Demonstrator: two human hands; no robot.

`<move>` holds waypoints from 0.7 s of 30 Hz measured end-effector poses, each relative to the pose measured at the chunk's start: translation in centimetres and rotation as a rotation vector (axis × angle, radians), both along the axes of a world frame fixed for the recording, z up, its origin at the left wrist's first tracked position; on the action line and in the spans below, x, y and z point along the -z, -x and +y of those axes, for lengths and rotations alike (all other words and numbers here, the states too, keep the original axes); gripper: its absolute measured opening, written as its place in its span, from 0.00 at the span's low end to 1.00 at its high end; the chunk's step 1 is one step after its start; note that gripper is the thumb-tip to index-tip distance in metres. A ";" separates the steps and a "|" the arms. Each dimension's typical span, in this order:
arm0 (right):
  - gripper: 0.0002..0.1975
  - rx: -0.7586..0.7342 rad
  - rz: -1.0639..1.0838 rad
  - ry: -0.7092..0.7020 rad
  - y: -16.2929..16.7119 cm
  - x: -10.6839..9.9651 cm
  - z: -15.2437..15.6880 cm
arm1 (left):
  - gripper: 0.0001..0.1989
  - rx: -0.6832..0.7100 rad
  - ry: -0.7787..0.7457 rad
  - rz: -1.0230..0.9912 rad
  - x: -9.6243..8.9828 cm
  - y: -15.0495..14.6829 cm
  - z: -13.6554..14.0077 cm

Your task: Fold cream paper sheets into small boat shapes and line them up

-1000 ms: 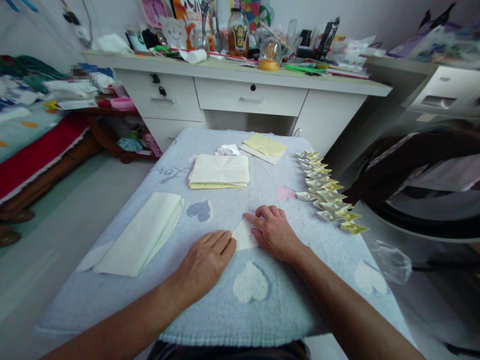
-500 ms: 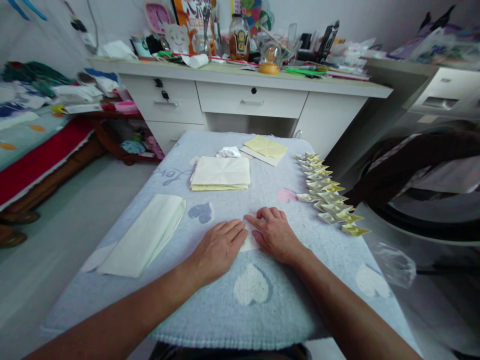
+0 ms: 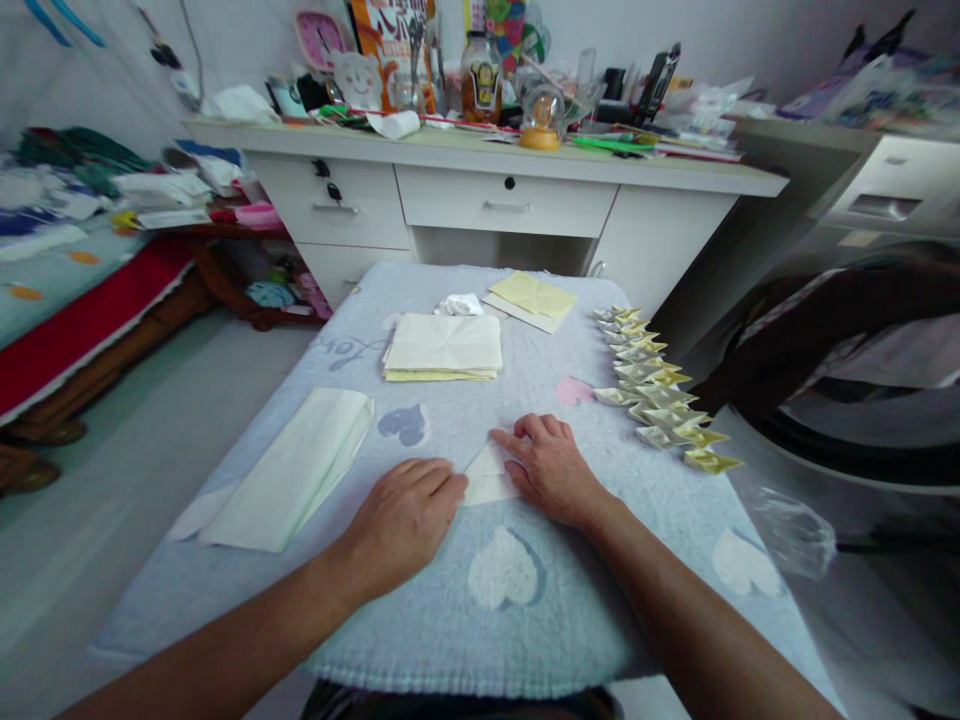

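Note:
A small white folded paper (image 3: 487, 482), triangular at the top, lies flat on the cloth between my hands. At its lower left corner, my left hand (image 3: 409, 515) has fingers and thumb drawn together, seemingly pinching the edge; the fingertips are partly hidden. My right hand (image 3: 556, 468) rests on the paper's right side. Its index finger stretches to the peak and the thumb lies lower on the sheet, apart from it, while the other fingers curl loosely. Rows of small folded paper boats (image 3: 660, 400), white and yellow, stand to the right.
A stack of creased paper (image 3: 444, 345) lies ahead, with crumpled white paper (image 3: 458, 305) behind it. Yellow and white sheets (image 3: 532, 298) are farther right. A long folded paper (image 3: 296, 470) lies left. Beyond the cloth-covered table (image 3: 390, 640) stands a cluttered white desk (image 3: 506, 200).
My left hand has slid left and toward me, from the paper's peak to its lower left corner, uncovering more of the sheet. My right hand has stayed in place.

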State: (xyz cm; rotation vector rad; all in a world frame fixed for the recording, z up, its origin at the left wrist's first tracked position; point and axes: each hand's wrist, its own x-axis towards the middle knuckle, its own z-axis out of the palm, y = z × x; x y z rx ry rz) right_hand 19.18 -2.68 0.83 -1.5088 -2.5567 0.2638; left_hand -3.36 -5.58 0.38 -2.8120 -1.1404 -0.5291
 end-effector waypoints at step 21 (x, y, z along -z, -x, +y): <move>0.14 0.304 0.163 -0.099 -1.5 1.8 1.5 | 0.08 0.033 0.095 -0.028 2.3 -3.8 4.1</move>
